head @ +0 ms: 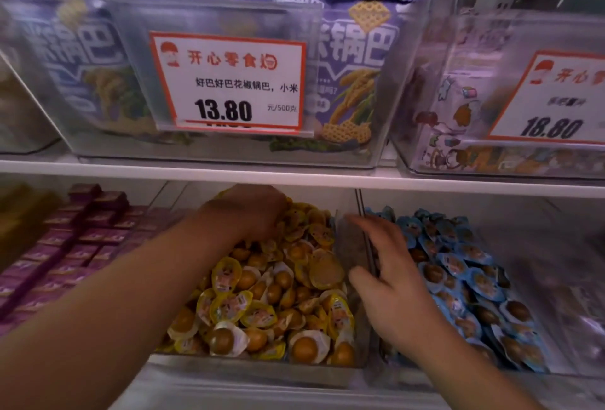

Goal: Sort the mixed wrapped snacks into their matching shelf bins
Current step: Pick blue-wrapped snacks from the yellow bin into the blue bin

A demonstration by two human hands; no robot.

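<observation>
Left hand (252, 210) is buried at the rear of the yellow snacks (262, 295); its fingers are hidden, grip unknown. Right hand (389, 282), fingers spread and empty, straddles the bin divider (366, 246) beside blue snacks (465, 278). Risk: blind grabbing lifts correctly sorted packs

This was a shop, a snack store that sold by weight. A white shelf board (327, 177) ran across, and clear plastic bins (209, 148) stood on it in a row. On the front of one bin hung a price card (229, 82) with a red border, Chinese words and the price 13.80 for 500 grams. A second card (553, 98) on the bin at the right showed 18.80. Behind the cards stood purple snack bags (357, 82). In the row below, open bins held many small wrapped snacks, yellow ones (271, 305), blue ones (465, 278) and purple ones (65, 246), each colour in its own bin
</observation>
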